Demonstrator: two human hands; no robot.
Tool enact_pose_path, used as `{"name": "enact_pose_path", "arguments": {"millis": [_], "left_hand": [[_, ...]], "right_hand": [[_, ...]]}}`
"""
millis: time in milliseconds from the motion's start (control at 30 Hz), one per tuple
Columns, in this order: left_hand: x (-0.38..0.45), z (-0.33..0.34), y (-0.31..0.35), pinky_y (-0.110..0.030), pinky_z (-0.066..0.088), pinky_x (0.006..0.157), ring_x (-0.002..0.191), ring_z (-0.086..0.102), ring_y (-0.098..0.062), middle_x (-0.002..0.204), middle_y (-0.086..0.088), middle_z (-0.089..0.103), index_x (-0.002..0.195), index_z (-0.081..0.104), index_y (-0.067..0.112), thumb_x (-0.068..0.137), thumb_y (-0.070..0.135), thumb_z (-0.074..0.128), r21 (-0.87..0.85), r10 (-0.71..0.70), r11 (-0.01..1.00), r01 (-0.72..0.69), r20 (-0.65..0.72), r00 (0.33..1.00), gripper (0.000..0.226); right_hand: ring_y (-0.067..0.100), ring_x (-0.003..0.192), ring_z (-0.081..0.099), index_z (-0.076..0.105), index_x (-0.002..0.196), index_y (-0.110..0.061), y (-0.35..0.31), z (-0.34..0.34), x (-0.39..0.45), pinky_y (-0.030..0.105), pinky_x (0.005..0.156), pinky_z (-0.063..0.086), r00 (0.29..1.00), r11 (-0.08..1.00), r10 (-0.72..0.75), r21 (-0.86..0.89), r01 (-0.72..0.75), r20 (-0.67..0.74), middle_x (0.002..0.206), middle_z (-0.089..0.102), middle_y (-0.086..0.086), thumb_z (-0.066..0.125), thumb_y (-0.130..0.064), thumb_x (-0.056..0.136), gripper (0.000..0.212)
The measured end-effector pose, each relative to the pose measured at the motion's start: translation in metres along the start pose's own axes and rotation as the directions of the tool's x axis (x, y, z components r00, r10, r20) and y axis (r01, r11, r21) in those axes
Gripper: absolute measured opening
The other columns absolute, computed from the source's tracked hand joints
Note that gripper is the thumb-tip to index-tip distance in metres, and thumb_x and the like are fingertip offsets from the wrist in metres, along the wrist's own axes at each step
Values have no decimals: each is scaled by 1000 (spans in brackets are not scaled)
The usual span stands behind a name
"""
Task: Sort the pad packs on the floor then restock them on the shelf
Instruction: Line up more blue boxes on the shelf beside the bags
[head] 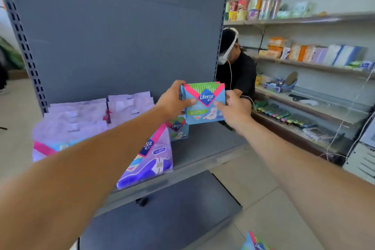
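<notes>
Restocking partly done. We see both hands carrying a small stack of blue-and-green pad packs (204,103) upright above the right half of the grey shelf (205,144): the left hand (174,99) grips the stack's left edge, thumb across the front, and the right hand (233,107) pinches its right edge, thumb on the front face. The stack appears clear of the shelf, just above and in front of a matching blue-and-green pack (178,131) already standing there. To the left, the shelf holds the purple packs (150,154) at the front edge and rows of pale lilac packs (81,115) behind them, so we judge the sorting by colour largely settled and the purple group shelved. At least one more blue-and-green floor pack (256,242) lies on the tiled floor (253,184) at the lower edge of view; we judge that it, and the stack in hand, remain to be placed. How many more lie out of view we cannot tell. The packs are flat, rectangular pouches of glossy printed film, soft-sided and slightly pillowed, with pink V-shaped bands and a dark blue diamond logo. The shelf is matt painted metal with a plain back panel (113,32) and a perforated upright (22,42). Another person (237,67) crouches beyond it beside stocked wall shelves (316,65).
</notes>
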State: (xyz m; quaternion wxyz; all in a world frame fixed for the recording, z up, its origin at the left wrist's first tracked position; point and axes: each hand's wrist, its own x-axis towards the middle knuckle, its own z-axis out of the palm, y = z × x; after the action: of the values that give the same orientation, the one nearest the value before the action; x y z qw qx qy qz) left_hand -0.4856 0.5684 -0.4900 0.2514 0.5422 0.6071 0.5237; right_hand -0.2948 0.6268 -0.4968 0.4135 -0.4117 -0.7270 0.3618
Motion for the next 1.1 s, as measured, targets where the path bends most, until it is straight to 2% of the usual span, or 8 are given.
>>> {"name": "enact_pose_path", "arguments": {"millis": [67,167,267,400,567,733,967,1100], "left_hand": [[27,-1,1,-51,59,75,100,66,-28,114,-13,63,132,39,17,85,16,74,16,-18,1000,19,-11,1000,59],[56,1,-4,-49,60,75,98,66,-27,107,-10,62,133,38,17,86,14,73,29,-36,999,36,-6,999,59],[84,4,-14,-48,59,78,99,66,-26,104,-3,63,139,39,19,87,10,71,36,-35,999,34,37,999,61],[119,12,-27,-52,59,79,103,67,-29,114,-6,64,136,43,24,85,12,73,86,-20,996,14,65,998,60],[149,23,-48,-50,60,74,99,68,-28,110,-4,64,131,45,26,83,14,76,166,-22,986,12,60,998,58],[168,29,-73,-48,60,73,96,69,-29,110,-8,65,124,46,25,81,17,78,254,-50,966,37,48,998,55],[184,28,-89,-46,60,77,86,68,-24,99,-6,66,114,49,17,76,13,81,402,-74,915,40,69,995,49],[187,29,-100,-36,58,78,93,66,-21,116,-5,64,119,55,18,76,19,80,541,-83,840,38,59,995,50]], "right_hand": [[-1,67,41,43,134,-17,-15,-7,14,-4,51,32,999,996,-50,-77,49,-12,82,38,-20,52,-12,99,36],[-3,64,38,25,150,-24,-13,-7,37,-3,51,33,995,985,-100,-141,101,16,83,36,-20,49,-13,101,56],[4,87,56,17,150,-38,26,3,89,8,71,47,991,984,-117,-126,125,65,110,56,-10,52,-12,98,68],[16,110,60,24,144,-43,50,13,131,43,93,54,969,977,-156,-117,181,192,125,57,-4,63,-14,91,72],[15,106,62,36,138,-34,75,22,166,40,89,56,965,969,-156,-157,190,210,122,60,0,66,-15,90,59],[11,101,61,26,147,-35,94,33,194,26,71,57,951,930,-112,-307,203,289,126,57,1,64,-18,93,68],[14,102,62,20,148,-39,112,50,218,30,72,57,927,862,-75,-443,245,366,127,58,2,66,-22,92,75],[18,101,63,22,145,-38,133,65,220,34,74,57,924,862,-66,-445,243,377,119,63,3,66,-20,91,71]]}}
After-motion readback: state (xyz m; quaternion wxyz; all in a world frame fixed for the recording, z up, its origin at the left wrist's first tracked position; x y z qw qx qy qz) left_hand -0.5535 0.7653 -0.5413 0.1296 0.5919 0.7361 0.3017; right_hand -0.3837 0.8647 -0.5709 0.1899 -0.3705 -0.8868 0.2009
